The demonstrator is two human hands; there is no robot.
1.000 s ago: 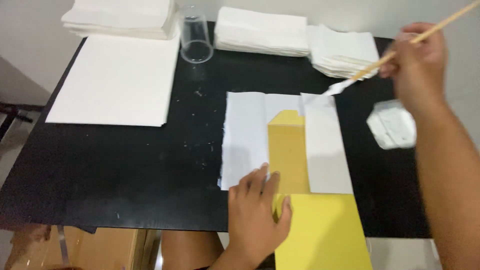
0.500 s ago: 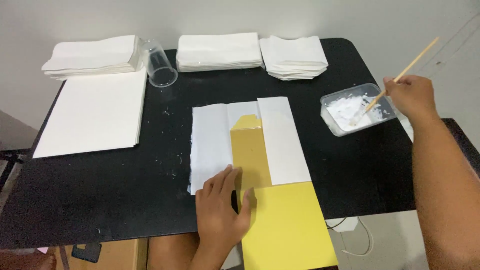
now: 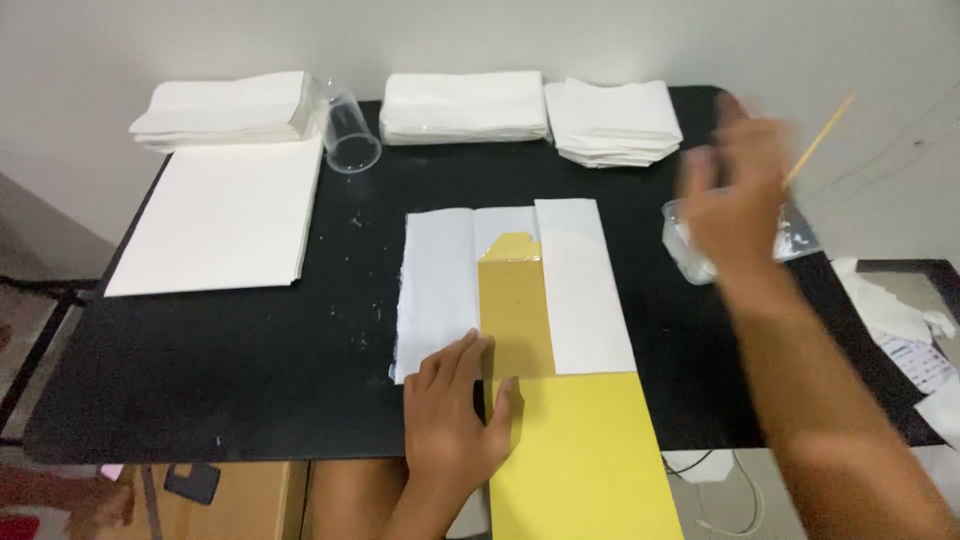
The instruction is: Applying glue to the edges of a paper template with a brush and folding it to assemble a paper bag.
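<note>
left hand (image 3: 455, 420): lies flat, fingers spread, pressing the white paper (image 3: 440, 290) and yellow template (image 3: 545, 400) on the black table (image 3: 250, 380).
right hand (image 3: 735, 195): blurred, closed on a thin stick (image 3: 818, 140), above the glue tray (image 3: 690, 245).

I count three stacks of folded white paper (image 3: 462, 106), one flat white sheet pile (image 3: 220, 215), one clear cup (image 3: 346, 138), one yellow sheet (image 3: 580, 450), one plastic tray (image 3: 690, 250), one stick (image 3: 820, 138).
</note>
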